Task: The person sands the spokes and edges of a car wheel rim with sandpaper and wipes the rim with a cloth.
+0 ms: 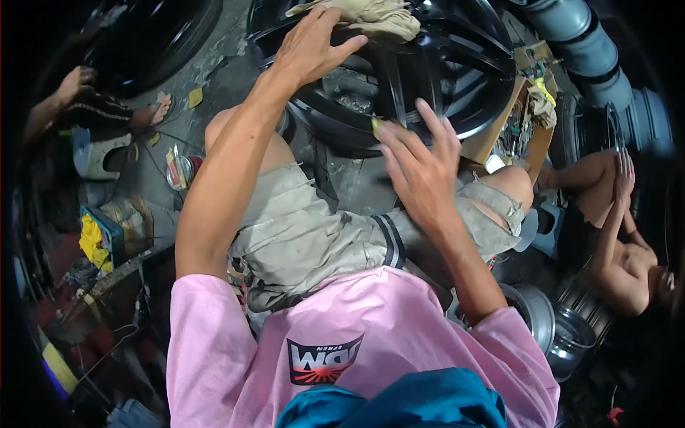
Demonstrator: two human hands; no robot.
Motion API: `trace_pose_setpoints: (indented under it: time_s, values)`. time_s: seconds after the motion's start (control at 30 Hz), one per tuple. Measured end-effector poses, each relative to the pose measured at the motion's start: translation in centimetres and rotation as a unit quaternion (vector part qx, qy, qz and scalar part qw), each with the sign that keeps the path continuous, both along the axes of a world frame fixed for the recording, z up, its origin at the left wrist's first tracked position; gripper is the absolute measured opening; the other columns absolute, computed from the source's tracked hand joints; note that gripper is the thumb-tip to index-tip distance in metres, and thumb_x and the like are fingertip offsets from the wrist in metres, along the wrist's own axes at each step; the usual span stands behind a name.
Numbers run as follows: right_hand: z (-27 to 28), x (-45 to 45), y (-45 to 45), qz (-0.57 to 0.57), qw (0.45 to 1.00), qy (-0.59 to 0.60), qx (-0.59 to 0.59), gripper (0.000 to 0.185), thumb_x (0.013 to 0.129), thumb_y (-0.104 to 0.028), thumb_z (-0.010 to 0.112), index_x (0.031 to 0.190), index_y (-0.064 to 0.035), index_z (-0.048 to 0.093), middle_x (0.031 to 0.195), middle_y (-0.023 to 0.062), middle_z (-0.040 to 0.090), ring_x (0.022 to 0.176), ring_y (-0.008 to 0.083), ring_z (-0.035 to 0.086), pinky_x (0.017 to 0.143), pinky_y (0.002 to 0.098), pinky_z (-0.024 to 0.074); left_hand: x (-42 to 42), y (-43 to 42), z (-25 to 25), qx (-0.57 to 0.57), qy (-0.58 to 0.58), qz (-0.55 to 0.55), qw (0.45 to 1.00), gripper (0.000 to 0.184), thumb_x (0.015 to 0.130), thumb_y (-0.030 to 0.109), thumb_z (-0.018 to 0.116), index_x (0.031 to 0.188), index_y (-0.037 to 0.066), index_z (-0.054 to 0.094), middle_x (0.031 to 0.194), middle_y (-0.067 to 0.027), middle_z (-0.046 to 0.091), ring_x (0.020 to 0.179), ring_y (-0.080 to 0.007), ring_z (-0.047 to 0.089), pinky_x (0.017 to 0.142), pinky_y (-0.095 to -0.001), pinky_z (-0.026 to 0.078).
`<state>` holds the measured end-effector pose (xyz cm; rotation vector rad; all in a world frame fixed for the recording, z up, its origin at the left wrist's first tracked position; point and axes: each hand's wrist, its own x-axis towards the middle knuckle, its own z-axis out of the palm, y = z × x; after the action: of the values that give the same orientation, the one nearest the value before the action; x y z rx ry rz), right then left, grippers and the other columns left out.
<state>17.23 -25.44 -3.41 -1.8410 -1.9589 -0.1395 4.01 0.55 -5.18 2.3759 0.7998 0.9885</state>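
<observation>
In the head view a black multi-spoke wheel rim (389,78) lies in front of my knees. My left hand (310,46) is on a crumpled beige rag (382,20) at the rim's upper part, thumb apart and fingertips partly hidden by the cloth. Closer to me, my right hand (422,160) hovers above the rim's near edge. A small yellow piece (377,126), perhaps sandpaper, shows at its thumb and forefinger. The other fingers are stretched out and slightly blurred.
Right of the rim stands a cardboard box (539,121) of odds and ends, near stacked grey rims (589,53). A tin (182,171) sits by my left knee. Other people are at both sides; one has hands (623,175) together. Another dark rim (153,43) is at upper left.
</observation>
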Motion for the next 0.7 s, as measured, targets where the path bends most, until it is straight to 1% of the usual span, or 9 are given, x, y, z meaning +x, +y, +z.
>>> trace_pose_setpoints:
  time_s: [0.1,0.23,0.27,0.37,0.4,0.43,0.53,0.63,0.7]
  values:
    - [-0.3,0.0,-1.8,-0.003,1.000,0.010,-0.020,0.031,0.098,-0.016,0.077,0.129,-0.0141,0.080,0.134,-0.0006,0.076,0.154,0.0353,0.047,0.126,0.0572,0.0305,-0.4,0.5,-0.2,-0.046,0.036,0.010,0.998,0.050,0.096,0.036,0.079,0.127,-0.001,0.065,0.129,-0.0248,0.068,0.121,-0.0439,0.066,0.103,-0.0488,0.053]
    - [-1.9,-0.8,3.5,-0.004,1.000,0.002,-0.003,0.022,0.101,-0.018,0.074,0.119,-0.0102,0.082,0.121,0.0049,0.078,0.152,0.0358,0.049,0.125,0.0591,0.0321,0.6,0.6,-0.9,-0.047,0.031,0.023,0.998,0.051,0.096,0.038,0.079,0.126,-0.001,0.066,0.127,-0.0250,0.069,0.121,-0.0431,0.066,0.103,-0.0485,0.053]
    - [-2.0,-0.8,4.7,-0.010,0.999,-0.011,-0.029,0.021,0.104,-0.021,0.071,0.114,-0.0085,0.083,0.115,0.0065,0.078,0.150,0.0357,0.050,0.125,0.0596,0.0327,0.6,0.8,-1.0,-0.045,0.032,0.023,0.998,0.051,0.096,0.038,0.079,0.126,-0.001,0.066,0.127,-0.0250,0.069,0.121,-0.0431,0.066,0.103,-0.0485,0.053]
    - [-1.2,-0.2,5.2,-0.003,0.996,-0.037,-0.083,0.023,0.105,-0.023,0.069,0.113,-0.0081,0.084,0.113,0.0074,0.079,0.149,0.0358,0.051,0.125,0.0584,0.0339,1.3,1.2,-1.1,-0.040,0.053,0.051,0.996,0.056,0.094,0.042,0.081,0.127,0.000,0.066,0.130,-0.0264,0.068,0.122,-0.0444,0.066,0.103,-0.0492,0.054]
    - [-1.0,0.3,4.0,0.025,0.998,-0.008,-0.050,0.024,0.103,-0.019,0.071,0.122,-0.0100,0.082,0.122,0.0064,0.078,0.151,0.0360,0.050,0.124,0.0565,0.0363,1.5,1.6,-1.5,-0.023,0.037,0.047,0.998,0.057,0.093,0.043,0.081,0.128,0.000,0.065,0.129,-0.0262,0.067,0.121,-0.0448,0.066,0.103,-0.0497,0.054]
    - [-0.6,0.8,3.0,0.026,0.998,-0.011,-0.050,0.024,0.103,-0.019,0.071,0.122,-0.0100,0.082,0.122,0.0064,0.078,0.151,0.0360,0.050,0.124,0.0565,0.0363,1.5,1.8,-1.5,-0.004,0.021,0.047,0.999,0.059,0.093,0.045,0.081,0.128,0.001,0.065,0.129,-0.0260,0.067,0.121,-0.0452,0.065,0.102,-0.0503,0.054]
    - [0.4,2.1,-0.5,0.076,0.996,-0.003,-0.048,0.047,0.095,-0.011,0.076,0.141,-0.0156,0.075,0.143,0.0015,0.071,0.155,0.0352,0.046,0.122,0.0547,0.0394,1.5,2.4,-0.5,-0.024,0.020,0.018,0.999,0.065,0.091,0.048,0.082,0.133,0.002,0.064,0.126,-0.0240,0.066,0.118,-0.0442,0.066,0.102,-0.0510,0.054]
    - [0.8,3.7,-3.2,0.079,0.993,-0.037,-0.074,0.047,0.091,-0.015,0.081,0.137,-0.0161,0.076,0.142,-0.0001,0.071,0.155,0.0341,0.047,0.123,0.0571,0.0394,2.8,3.3,1.2,0.030,0.081,0.031,0.996,0.071,0.090,0.051,0.083,0.138,0.004,0.063,0.127,-0.0223,0.064,0.116,-0.0430,0.065,0.101,-0.0505,0.054]
    - [1.2,5.0,-4.1,0.077,0.994,-0.044,-0.060,0.049,0.091,-0.013,0.081,0.139,-0.0133,0.075,0.141,0.0026,0.071,0.151,0.0335,0.051,0.122,0.0559,0.0408,4.2,4.0,1.5,0.042,0.062,0.032,0.997,0.075,0.087,0.056,0.084,0.139,0.005,0.064,0.132,-0.0207,0.063,0.117,-0.0420,0.064,0.102,-0.0506,0.053]
